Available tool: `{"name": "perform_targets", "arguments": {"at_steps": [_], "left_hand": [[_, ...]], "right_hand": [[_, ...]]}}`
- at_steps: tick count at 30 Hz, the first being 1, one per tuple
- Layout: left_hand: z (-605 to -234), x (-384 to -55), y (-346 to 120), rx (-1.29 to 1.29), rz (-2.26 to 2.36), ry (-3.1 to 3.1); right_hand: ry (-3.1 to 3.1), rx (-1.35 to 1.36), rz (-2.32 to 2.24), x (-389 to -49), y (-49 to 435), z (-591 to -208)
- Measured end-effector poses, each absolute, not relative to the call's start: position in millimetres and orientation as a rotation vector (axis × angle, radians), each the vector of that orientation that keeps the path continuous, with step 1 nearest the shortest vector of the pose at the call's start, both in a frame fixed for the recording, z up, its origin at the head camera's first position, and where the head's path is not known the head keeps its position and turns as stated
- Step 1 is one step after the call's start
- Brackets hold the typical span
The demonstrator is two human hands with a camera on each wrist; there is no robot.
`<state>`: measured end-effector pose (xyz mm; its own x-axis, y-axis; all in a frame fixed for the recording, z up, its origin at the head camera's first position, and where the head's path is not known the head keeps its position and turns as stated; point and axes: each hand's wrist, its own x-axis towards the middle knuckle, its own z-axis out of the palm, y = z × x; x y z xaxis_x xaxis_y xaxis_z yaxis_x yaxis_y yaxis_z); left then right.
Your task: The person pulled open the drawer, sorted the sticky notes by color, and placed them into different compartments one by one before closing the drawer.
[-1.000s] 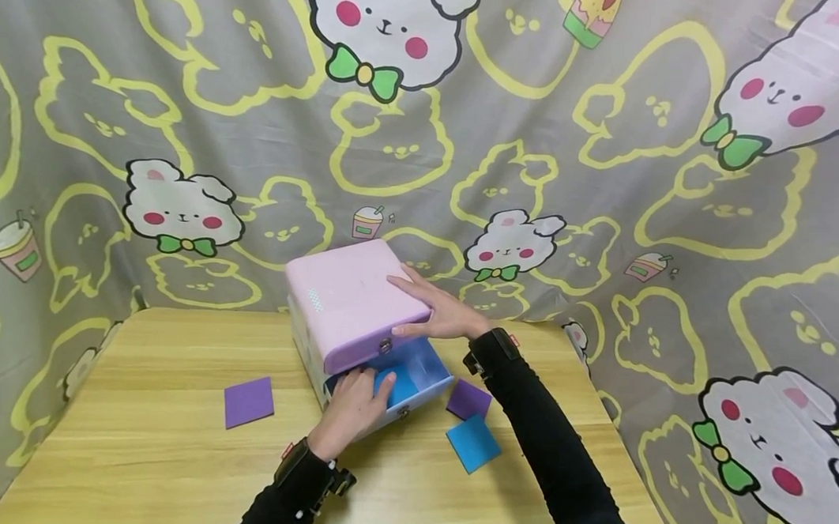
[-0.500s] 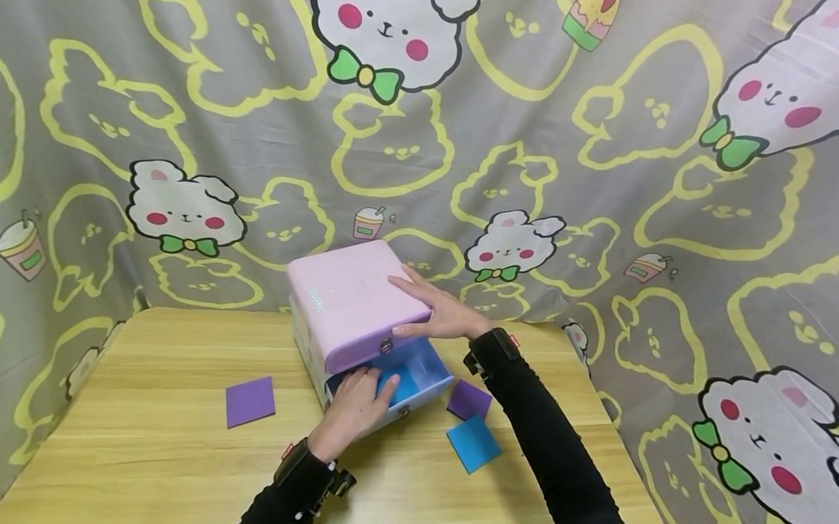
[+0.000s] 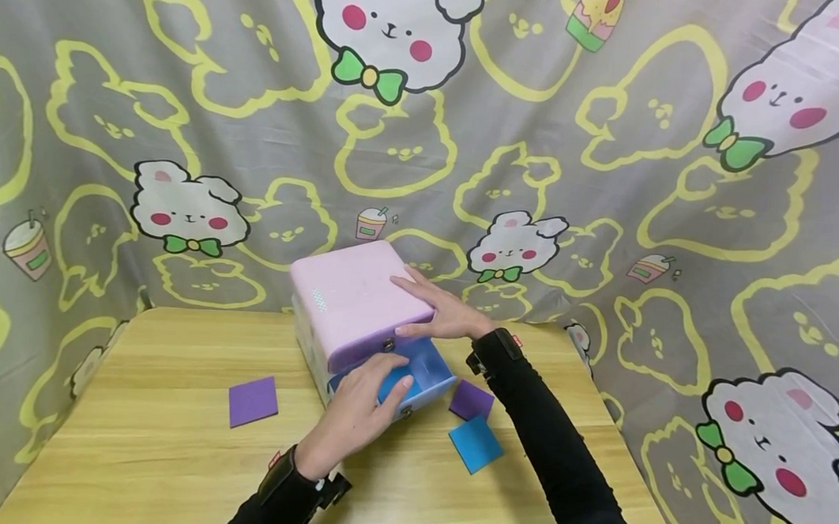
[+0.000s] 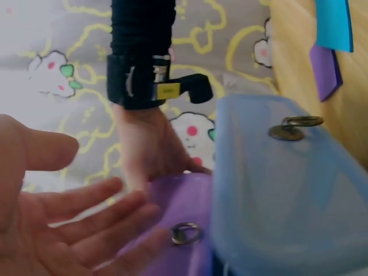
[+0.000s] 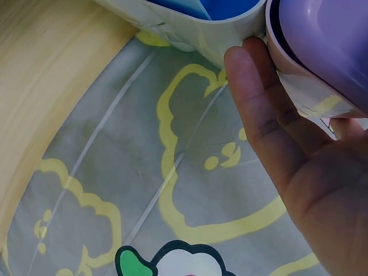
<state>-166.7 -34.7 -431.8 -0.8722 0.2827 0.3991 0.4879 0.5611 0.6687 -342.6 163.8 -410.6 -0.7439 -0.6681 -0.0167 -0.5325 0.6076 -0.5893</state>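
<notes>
A small drawer box with a pink top [image 3: 357, 294] stands on the table, its light-blue lower drawer [image 3: 434, 367] pulled out. Inside that drawer lies a blue square piece [image 3: 389, 381], partly covered by my left hand [image 3: 357, 409]. The left hand hovers over the drawer's front edge, fingers spread and holding nothing, as the left wrist view shows. My right hand [image 3: 448, 311] rests on the box's right side, a finger lying over the top. In the left wrist view, the purple upper drawer front [image 4: 184, 198] and the blue drawer front [image 4: 276, 195] each carry a metal ring pull.
On the wooden table [image 3: 153, 462], a purple square [image 3: 252, 402] lies left of the box. Another purple square [image 3: 472, 397] and a blue square [image 3: 476, 445] overlap to the right, near the right forearm. A patterned grey curtain [image 3: 410, 166] hangs behind.
My left hand has come up out of the drawer toward me, its fingers now over the front edge. The right hand stays on the box.
</notes>
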Motion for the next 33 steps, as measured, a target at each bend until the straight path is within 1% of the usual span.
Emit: {"name": "perform_targets", "arguments": {"at_steps": [4, 10, 14, 18, 25, 33], "left_hand": [[-425.0, -163.9, -40.7, -0.703, -1.143, -2.333], [-418.7, -171.9, -56.5, -0.717, -0.859, -2.112], [-421.2, -182.4, -68.9, -0.632, -0.662, -2.152], [-427.8, -190.9, -78.0, -0.560, -0.565, -2.237], [-440.7, -197.3, -81.9, -0.513, -0.517, -2.380], [-446.0, -203.9, -81.9, -0.479, -0.513, -2.424]], "right_hand": [[2.601, -0.985, -0.842, -342.8, 163.4, -410.3], [2.614, -1.004, -0.829, -342.2, 163.1, -409.7], [2.617, -1.003, -0.817, -341.8, 162.4, -409.3], [2.620, -0.978, -0.813, -341.4, 162.0, -410.0], [2.616, -0.964, -0.799, -342.0, 162.1, -409.6], [2.630, -0.958, -0.800, -340.7, 162.0, -409.9]]}}
